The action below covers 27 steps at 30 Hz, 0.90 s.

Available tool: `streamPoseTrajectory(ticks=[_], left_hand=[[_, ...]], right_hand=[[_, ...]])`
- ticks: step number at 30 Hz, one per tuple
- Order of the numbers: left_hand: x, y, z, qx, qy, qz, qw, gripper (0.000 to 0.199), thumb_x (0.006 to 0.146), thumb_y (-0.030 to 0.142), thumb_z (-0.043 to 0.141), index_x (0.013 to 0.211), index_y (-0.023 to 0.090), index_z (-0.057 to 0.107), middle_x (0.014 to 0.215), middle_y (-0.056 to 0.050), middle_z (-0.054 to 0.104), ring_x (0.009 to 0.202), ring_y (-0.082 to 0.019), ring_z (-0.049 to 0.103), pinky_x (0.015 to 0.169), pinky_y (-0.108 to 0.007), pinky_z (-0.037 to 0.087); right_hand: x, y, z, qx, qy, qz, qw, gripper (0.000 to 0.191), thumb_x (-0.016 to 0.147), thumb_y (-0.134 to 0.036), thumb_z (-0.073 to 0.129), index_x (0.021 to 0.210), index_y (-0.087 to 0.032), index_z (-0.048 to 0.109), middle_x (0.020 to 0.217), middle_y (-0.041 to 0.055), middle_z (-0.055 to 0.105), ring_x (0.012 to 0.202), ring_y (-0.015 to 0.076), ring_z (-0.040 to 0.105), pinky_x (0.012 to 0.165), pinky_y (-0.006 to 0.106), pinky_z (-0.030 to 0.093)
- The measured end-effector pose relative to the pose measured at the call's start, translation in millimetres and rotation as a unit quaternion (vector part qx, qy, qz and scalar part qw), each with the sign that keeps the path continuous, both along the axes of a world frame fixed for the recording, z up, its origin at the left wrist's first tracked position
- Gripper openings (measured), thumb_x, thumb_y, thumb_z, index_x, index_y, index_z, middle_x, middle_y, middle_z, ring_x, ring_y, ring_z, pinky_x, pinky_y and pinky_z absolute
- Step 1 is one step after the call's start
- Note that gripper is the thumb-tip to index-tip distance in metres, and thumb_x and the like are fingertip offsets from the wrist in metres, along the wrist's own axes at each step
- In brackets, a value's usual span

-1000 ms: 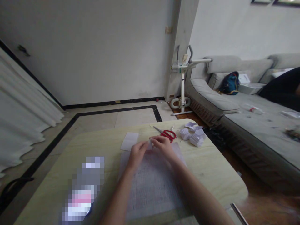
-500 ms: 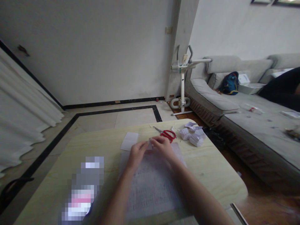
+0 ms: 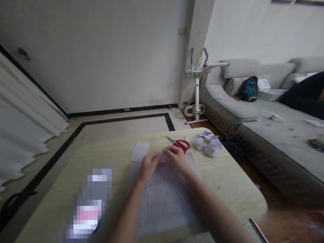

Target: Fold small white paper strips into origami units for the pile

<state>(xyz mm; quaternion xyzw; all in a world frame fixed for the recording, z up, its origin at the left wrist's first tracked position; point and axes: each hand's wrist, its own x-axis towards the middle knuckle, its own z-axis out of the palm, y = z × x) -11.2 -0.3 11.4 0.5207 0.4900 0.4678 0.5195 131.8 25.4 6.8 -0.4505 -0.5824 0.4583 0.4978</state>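
Observation:
My left hand (image 3: 150, 164) and my right hand (image 3: 175, 157) meet above the top of a large printed sheet (image 3: 165, 202). Their fingertips pinch a small white piece of paper (image 3: 162, 157) between them. Just beyond my right hand, scissors with red handles (image 3: 181, 145) lie with their tips pointing left. A blank white paper (image 3: 140, 152) rests beside my left hand, at the sheet's upper left. Several folded paper pieces (image 3: 212, 147) are heaped to the right of the scissors.
A pixelated, phone-like object (image 3: 89, 202) lies on the left of the pale wooden table (image 3: 235, 189). A grey sofa (image 3: 268, 135) with a blue bag (image 3: 249, 89) is at the right, where a person's dark-clothed part shows. White exercise equipment (image 3: 197, 91) stands behind.
Both hands stay at nearly the same place with the small paper. Only slight finger movement and a small shift of the view show.

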Motion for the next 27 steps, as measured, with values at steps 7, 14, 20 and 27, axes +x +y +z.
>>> streamPoseTrajectory(ticks=[7, 14, 20, 27], left_hand=[[0.2, 0.9, -2.1, 0.025, 0.033, 0.017, 0.999, 0.031, 0.076, 0.043, 0.059, 0.081, 0.014, 0.071, 0.082, -0.006, 0.071, 0.075, -0.020, 0.063, 0.067, -0.027, 0.048], [-1.3, 0.6, -0.9, 0.026, 0.042, 0.012, 0.999, 0.031, 0.077, 0.043, 0.058, 0.081, 0.014, 0.070, 0.081, -0.005, 0.069, 0.077, -0.020, 0.061, 0.069, -0.027, 0.047], [-2.6, 1.2, -3.0, 0.043, 0.054, -0.004, 0.998, 0.033, 0.081, 0.043, 0.053, 0.083, 0.014, 0.069, 0.081, -0.005, 0.069, 0.077, -0.020, 0.061, 0.070, -0.028, 0.046], [-1.4, 0.8, -3.7, 0.048, 0.076, 0.001, 0.996, 0.032, 0.081, 0.042, 0.053, 0.077, 0.013, 0.067, 0.075, -0.003, 0.067, 0.072, -0.018, 0.058, 0.065, -0.025, 0.044]], right_hand=[[-0.5, 0.7, -0.6, -0.014, 0.004, -0.001, 1.000, 0.017, 0.076, -0.028, 0.057, 0.069, -0.015, 0.065, 0.059, 0.0011, 0.060, 0.054, 0.0125, 0.054, 0.051, 0.022, 0.041], [-0.6, 0.7, -0.8, -0.002, -0.023, 0.004, 1.000, 0.020, 0.077, -0.032, 0.058, 0.067, -0.015, 0.063, 0.058, 0.0003, 0.058, 0.054, 0.0119, 0.053, 0.050, 0.022, 0.039], [0.0, 0.7, -1.3, 0.007, -0.019, 0.011, 1.000, 0.020, 0.078, -0.031, 0.057, 0.067, -0.015, 0.062, 0.057, -0.0003, 0.056, 0.054, 0.0112, 0.051, 0.050, 0.021, 0.037], [-0.6, -0.6, 1.5, 0.005, -0.002, 0.017, 1.000, 0.020, 0.078, -0.029, 0.057, 0.062, -0.016, 0.054, 0.056, -0.0021, 0.051, 0.052, 0.0104, 0.048, 0.049, 0.021, 0.035]])
